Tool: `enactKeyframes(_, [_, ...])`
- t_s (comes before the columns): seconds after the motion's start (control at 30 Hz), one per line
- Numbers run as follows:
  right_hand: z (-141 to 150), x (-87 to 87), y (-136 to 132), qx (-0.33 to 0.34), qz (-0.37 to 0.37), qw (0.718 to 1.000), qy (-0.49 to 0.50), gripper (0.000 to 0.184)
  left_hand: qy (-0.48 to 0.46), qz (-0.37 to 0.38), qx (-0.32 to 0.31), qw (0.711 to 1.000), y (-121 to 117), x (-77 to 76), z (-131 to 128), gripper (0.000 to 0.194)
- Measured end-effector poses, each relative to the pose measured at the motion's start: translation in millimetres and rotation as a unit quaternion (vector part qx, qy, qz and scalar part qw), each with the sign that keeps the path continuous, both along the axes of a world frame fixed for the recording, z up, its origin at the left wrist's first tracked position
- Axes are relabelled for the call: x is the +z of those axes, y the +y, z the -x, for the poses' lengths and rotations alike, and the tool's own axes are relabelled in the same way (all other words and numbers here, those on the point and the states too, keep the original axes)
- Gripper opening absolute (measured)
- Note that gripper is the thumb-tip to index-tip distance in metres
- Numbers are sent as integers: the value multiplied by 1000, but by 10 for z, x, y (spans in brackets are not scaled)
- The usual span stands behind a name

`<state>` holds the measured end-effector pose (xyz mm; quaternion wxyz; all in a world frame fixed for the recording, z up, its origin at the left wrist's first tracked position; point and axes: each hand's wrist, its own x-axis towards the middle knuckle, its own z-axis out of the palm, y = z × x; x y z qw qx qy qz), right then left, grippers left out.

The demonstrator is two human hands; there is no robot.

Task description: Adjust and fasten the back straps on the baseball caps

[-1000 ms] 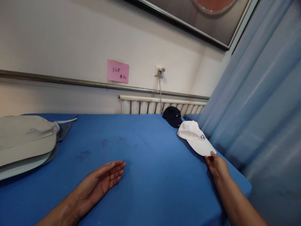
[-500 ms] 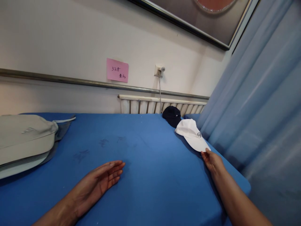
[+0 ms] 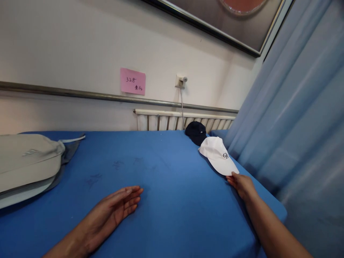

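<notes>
My right hand (image 3: 242, 184) pinches the brim tip of a white baseball cap (image 3: 216, 154) with dark lettering on its front. The cap rests near the right edge of the blue-covered table (image 3: 166, 215). Just behind it sits a dark navy cap (image 3: 196, 132), partly overlapped by the white one. Over the table's front left part, my left hand (image 3: 115, 213) is held with its fingers extended, palm turned inward and nothing in it. At the far left lies a stack of pale visor-like hats (image 3: 29, 157), cut off by the frame's edge.
A blue curtain (image 3: 301, 125) hangs along the right side. Behind the table are a white radiator (image 3: 158, 120), a metal rail (image 3: 80, 94) and a plugged-in socket (image 3: 180, 81). A pink note (image 3: 132, 81) and a framed picture (image 3: 215, 21) are on the wall.
My right hand and the white cap's brim have shifted slightly left and toward me. The left hand keeps nearly the same pose. The view has moved a little.
</notes>
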<state>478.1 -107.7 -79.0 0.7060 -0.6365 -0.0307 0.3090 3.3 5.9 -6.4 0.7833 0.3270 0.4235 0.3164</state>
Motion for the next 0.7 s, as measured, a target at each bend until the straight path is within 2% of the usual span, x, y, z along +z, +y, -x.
enactKeyframes(0.17, [20, 52, -36, 21, 29, 999, -4, 6, 12, -9, -8, 1000, -13, 23, -14, 23])
enactKeyframes(0.4, [215, 161, -160, 48, 14, 998, -23, 2, 26, -27, -27, 999, -17, 27, -26, 22])
enactKeyframes(0.63, [374, 30, -279, 37, 51, 995, -81, 9, 34, -79, -39, 995, -196, 41, -75, 20])
enactKeyframes(0.7, [537, 36, -215, 73, 33, 994, -75, 19, 58, -120, -10, 991, -214, 84, -80, 18])
